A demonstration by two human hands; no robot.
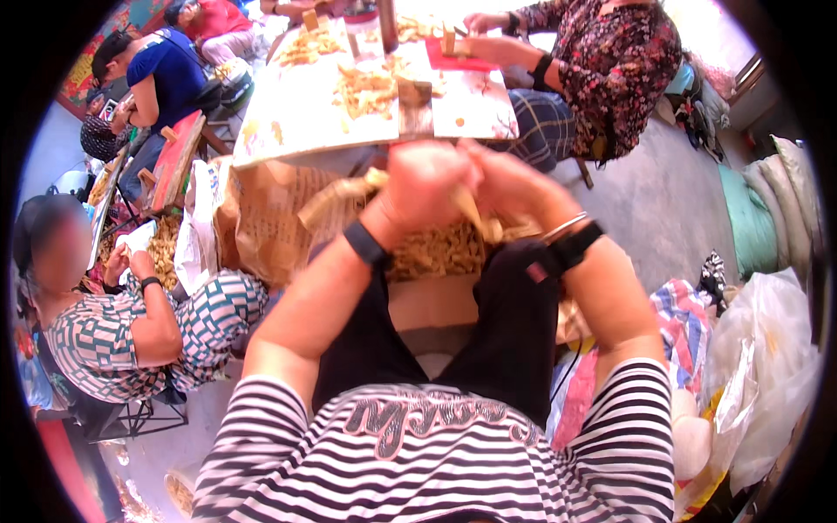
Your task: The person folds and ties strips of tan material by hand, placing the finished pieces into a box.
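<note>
My left hand, blurred, is curled near the table's front edge, at the height of the wooden block's lower end. From its palm side a pale yellow, tapered strip slants downward; its material is unclear. My right hand meets the left at the fingertips, its grip blurred and partly hidden. Below both hands, between my knees, a cardboard box holds a heap of similar yellowish pieces. A wooden block stands at the edge of the white table, beyond my hands.
Heaps of yellowish pieces lie on the table beside a red tray. A brown paper sack stands at my left. People work across the table and on the left. Plastic bags and full sacks crowd the right.
</note>
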